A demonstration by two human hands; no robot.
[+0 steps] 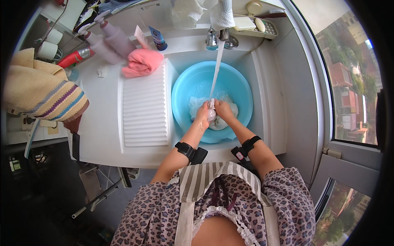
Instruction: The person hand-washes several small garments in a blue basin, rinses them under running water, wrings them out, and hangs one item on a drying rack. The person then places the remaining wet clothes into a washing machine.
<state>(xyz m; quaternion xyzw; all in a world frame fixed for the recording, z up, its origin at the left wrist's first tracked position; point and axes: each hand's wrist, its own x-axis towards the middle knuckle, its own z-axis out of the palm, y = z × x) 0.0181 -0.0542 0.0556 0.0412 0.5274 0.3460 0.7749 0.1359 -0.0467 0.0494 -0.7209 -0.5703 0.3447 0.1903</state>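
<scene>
Both hands are over a light-blue plastic basin [181,83] standing in the white laundry sink [261,89]. My left hand [202,113] grips one side of a wet white cloth [211,114], and my right hand [224,109] grips the other side, close beside it. More white fabric [219,123] lies bunched in the basin beneath my hands. A stream of water [217,66] runs from the chrome faucet [223,34] and lands just behind the held cloth. A white textured cloth [222,13] covers the top of the faucet.
A ribbed washboard [145,113] is moulded into the counter on the left. Behind it sit a folded pink towel [143,62], pump bottles [118,38] and a blue tube [158,38]. A striped beige towel [46,89] hangs far left. A soap tray [271,29] stands right of the faucet, near the window [354,77].
</scene>
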